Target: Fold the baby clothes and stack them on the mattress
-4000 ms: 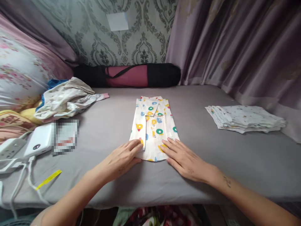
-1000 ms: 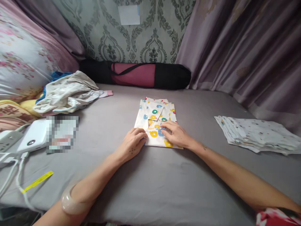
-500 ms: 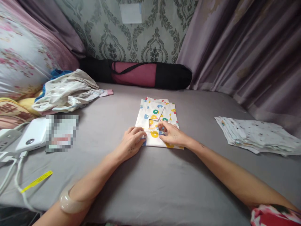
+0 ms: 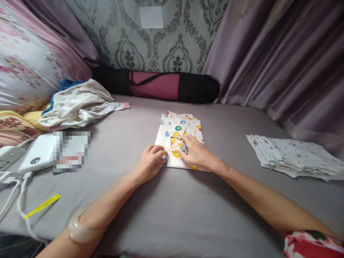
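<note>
A white garment printed with colourful figures lies folded into a small rectangle in front of me. My left hand is at its near left edge, fingers curled over the cloth and thumb below them. My right hand rests on the right side of the garment. Its thumb and forefinger are apart, with a patch of folded cloth showing between them. The far end of the garment is free of both hands. Part of its near right side is hidden under my right hand.
Stacked folded cloths lie at the right. Crumpled clothes are heaped at the left, by a pillow. Nearer are a white power bank, cables and a yellow strip. A black and maroon long bag lies along the wall.
My right hand has shifted slightly, its thumb and forefinger spreading apart from a pinch on the cloth. My left hand stays in place on the garment's edge.
</note>
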`<control>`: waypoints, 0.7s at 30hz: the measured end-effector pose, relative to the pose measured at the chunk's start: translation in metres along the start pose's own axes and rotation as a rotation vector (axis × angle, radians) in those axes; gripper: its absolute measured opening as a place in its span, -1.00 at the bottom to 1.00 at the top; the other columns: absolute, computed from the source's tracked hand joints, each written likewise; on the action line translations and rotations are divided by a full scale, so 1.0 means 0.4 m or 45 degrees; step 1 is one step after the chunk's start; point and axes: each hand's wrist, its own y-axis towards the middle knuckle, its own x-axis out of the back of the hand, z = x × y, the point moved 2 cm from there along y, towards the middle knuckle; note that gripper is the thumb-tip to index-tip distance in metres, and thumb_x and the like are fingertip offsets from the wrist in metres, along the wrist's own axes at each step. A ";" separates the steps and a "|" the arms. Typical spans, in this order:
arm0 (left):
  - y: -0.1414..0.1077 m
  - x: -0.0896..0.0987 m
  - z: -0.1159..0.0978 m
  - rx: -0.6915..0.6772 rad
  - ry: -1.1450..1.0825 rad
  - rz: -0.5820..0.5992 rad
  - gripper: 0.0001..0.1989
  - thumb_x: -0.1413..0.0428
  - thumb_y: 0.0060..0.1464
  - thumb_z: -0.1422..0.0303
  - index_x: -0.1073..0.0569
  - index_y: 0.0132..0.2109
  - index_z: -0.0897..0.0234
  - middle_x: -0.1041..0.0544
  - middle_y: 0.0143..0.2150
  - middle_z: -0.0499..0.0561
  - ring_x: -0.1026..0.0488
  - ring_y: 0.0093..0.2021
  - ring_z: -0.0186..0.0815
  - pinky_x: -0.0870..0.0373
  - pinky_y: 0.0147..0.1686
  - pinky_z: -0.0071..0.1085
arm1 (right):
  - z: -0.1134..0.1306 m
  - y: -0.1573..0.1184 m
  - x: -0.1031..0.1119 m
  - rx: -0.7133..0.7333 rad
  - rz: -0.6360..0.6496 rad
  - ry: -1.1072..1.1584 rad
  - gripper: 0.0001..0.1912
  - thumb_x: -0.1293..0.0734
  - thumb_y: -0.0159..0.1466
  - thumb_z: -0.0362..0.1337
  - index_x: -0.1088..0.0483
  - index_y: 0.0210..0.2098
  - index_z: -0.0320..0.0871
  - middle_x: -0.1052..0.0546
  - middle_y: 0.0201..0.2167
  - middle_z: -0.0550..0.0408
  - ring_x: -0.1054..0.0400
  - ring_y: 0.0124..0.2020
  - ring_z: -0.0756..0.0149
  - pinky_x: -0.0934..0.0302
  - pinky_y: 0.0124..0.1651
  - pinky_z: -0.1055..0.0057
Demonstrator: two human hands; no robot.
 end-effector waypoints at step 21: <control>0.003 0.007 -0.001 0.015 -0.040 -0.054 -0.75 0.06 0.25 0.35 -0.46 -0.03 0.14 -0.42 0.08 0.09 -0.29 0.09 -0.12 -0.27 0.05 -0.11 | -0.028 0.000 -0.019 0.195 -0.059 0.048 -0.52 -0.17 0.28 -0.41 -0.20 0.19 -0.12 -0.47 0.06 -0.07 -0.32 0.10 0.15 -0.16 0.12 0.15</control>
